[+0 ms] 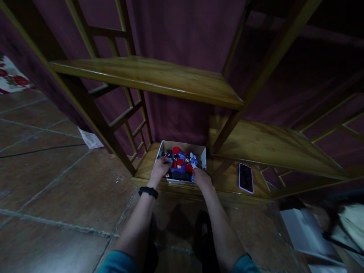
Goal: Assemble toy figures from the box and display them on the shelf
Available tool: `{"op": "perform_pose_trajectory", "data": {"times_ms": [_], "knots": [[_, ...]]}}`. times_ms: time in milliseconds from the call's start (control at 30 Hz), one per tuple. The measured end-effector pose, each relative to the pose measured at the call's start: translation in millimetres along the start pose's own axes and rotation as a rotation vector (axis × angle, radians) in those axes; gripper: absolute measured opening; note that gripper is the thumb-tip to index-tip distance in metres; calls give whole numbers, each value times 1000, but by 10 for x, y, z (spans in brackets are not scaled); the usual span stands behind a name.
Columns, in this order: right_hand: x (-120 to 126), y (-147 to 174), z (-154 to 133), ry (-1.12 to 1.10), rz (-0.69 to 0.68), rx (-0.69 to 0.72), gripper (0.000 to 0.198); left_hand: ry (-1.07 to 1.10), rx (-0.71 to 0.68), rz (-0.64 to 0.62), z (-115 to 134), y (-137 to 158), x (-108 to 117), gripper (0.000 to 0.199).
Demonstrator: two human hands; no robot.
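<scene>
A shallow white cardboard box (205, 156) stands on the bottom shelf, filled with small colourful pieces, among them red discs (180, 162), dark round pieces (176, 174) and a purple and white piece (193, 160). At the left side of the box, my left hand (161, 167) has its fingers pinched at a small light-blue piece (170, 161). My right hand (201, 177) reaches over the front right corner, fingers curled together beside a red disc; what they hold, if anything, is too small to make out. A black band (148, 192) circles my left wrist.
The wooden shelf unit (148, 77) has a board above the box and a lattice side at left. A phone (246, 178) lies on the bottom shelf to the right. White boxes (308, 231) and a dark cable (42, 150) are on the tiled floor.
</scene>
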State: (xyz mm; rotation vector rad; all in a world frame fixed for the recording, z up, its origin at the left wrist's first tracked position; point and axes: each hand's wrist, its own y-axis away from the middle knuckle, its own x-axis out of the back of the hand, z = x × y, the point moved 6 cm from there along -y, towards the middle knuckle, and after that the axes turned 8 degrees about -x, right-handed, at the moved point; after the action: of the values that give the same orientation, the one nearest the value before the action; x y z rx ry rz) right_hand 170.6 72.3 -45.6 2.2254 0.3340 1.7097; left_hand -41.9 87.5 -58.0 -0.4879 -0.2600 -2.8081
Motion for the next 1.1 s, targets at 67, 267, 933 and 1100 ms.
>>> {"op": "perform_pose_trajectory", "data": {"times_ms": [67, 267, 933, 1100], "knots": [[-34, 26, -12, 49, -14, 1, 31, 163, 81, -2, -19, 24, 9, 21], [-35, 70, -31, 82, -22, -26, 32, 665, 350, -77, -49, 135, 3, 16], [-86, -10, -1, -21, -18, -65, 36, 706, 314, 12, -56, 166, 164, 21], [-80, -1, -1, -22, -26, -49, 37, 709, 309, 27, -18, 187, 215, 25]]}}
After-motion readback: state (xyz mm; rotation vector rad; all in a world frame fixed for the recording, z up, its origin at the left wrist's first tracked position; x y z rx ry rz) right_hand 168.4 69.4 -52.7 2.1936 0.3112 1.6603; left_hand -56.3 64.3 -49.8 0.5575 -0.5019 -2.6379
